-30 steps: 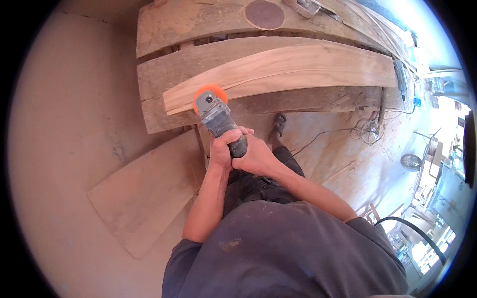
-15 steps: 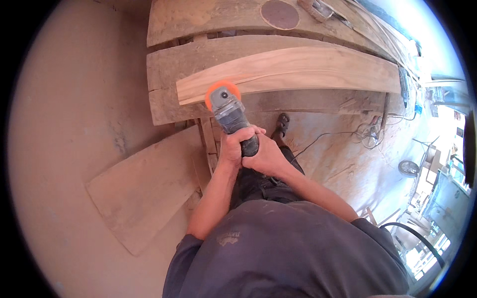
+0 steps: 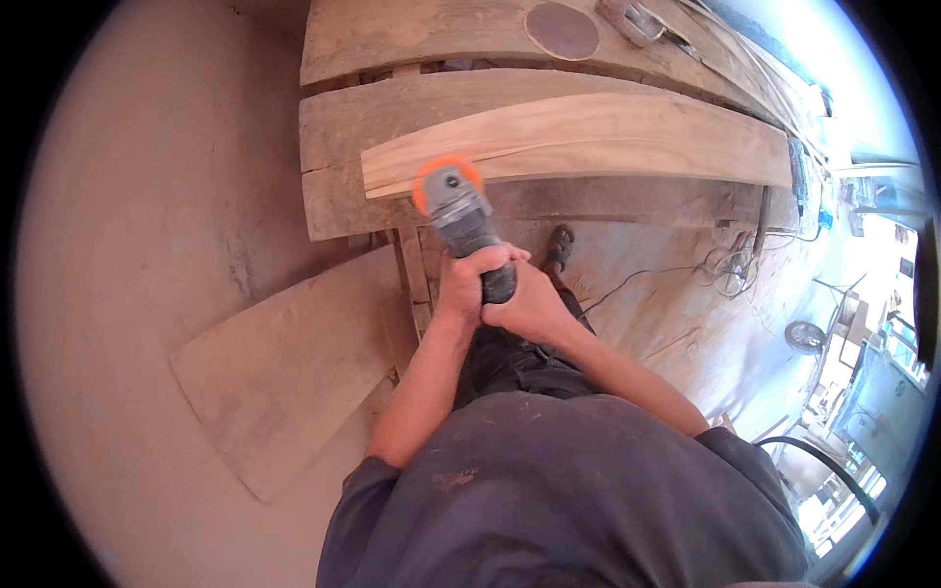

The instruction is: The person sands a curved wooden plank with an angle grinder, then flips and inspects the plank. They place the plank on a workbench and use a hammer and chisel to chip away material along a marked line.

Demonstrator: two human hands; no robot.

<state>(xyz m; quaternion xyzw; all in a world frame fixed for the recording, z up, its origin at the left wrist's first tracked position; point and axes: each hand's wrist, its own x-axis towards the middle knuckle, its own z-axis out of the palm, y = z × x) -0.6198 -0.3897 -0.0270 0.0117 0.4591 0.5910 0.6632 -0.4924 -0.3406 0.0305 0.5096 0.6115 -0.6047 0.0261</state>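
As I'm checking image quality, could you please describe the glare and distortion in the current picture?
Head view: white glare washes out the right side; fisheye distortion seemingly bows the long brown wooden workbench; the grey power tool with orange disc lies outside the glare.

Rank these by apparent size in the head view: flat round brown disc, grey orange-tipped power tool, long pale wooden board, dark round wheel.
Long pale wooden board
Grey orange-tipped power tool
Flat round brown disc
Dark round wheel
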